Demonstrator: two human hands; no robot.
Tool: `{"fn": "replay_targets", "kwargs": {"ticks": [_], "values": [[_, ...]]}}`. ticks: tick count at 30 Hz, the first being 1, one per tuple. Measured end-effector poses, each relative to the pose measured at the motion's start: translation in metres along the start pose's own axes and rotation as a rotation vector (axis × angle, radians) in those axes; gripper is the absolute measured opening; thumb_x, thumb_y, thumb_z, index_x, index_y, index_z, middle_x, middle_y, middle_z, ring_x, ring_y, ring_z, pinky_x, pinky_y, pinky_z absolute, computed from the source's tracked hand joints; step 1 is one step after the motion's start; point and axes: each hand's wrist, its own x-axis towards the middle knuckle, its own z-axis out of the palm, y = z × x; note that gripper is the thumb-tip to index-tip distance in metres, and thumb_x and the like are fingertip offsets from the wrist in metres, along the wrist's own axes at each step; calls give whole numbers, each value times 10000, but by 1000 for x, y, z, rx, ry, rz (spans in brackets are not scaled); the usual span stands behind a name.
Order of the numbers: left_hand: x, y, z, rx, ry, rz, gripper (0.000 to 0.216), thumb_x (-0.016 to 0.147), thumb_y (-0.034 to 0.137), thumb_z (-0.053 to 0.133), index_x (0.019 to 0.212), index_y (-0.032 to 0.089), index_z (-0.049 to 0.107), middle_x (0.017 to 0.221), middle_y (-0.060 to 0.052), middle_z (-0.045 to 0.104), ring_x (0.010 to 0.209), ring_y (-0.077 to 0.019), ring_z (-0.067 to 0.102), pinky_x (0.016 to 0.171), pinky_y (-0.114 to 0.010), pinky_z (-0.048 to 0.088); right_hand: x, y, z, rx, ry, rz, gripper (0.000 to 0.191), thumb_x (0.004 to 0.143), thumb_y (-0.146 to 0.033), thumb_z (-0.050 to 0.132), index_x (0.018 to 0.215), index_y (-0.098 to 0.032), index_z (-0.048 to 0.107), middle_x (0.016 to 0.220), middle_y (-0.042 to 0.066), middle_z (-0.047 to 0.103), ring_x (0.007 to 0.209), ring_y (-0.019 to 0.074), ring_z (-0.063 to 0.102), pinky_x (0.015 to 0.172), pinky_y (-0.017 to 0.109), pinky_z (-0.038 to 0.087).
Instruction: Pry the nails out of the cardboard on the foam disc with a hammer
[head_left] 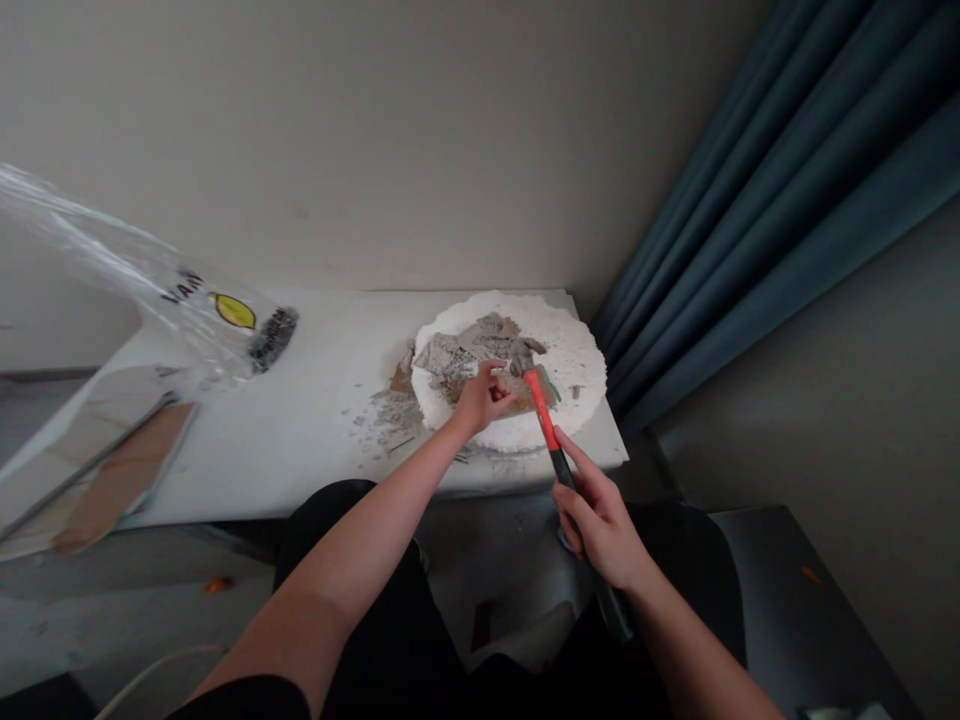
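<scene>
My right hand [600, 520] is closed round the dark grip of a hammer [546, 420] with an orange neck; its head rests on a pile of grey broken pieces [469, 350]. The pile lies on a round white foam disc [577, 360] at the right end of a low white table [300, 420]. My left hand [481, 396] reaches onto the disc with its fingers curled in a pinch at the pile, just left of the hammer head. What the fingers pinch is too small to make out.
Grey crumbs and dust [390, 415] are scattered left of the disc. A clear plastic bag [150, 290] with a yellow label hangs at the left. Brown cardboard pieces [120, 480] lie at the table's left end. Blue curtains [765, 220] hang at the right. My dark-clad knees are below the table.
</scene>
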Motion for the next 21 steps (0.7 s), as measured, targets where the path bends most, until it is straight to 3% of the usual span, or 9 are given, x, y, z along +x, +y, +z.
{"fn": "replay_targets", "kwargs": {"ticks": [16,21], "values": [[0,10,-2,-7,3,-50,558,720,223,746,1213,200,486,687,77,624,617,-116,578,648,-256,446,3,-2,-1,-8,10,52,740,948,-304,584,1627,-229,298,486,-129,410,308,74,336,304,165,293],[-1,5,0,15,-24,-35,541,744,228,728,1225,206,481,686,80,624,626,-116,586,663,-255,453,1,-1,-7,6,29,-13,692,976,-316,565,1620,-290,313,535,-115,444,327,67,355,320,160,303]]}}
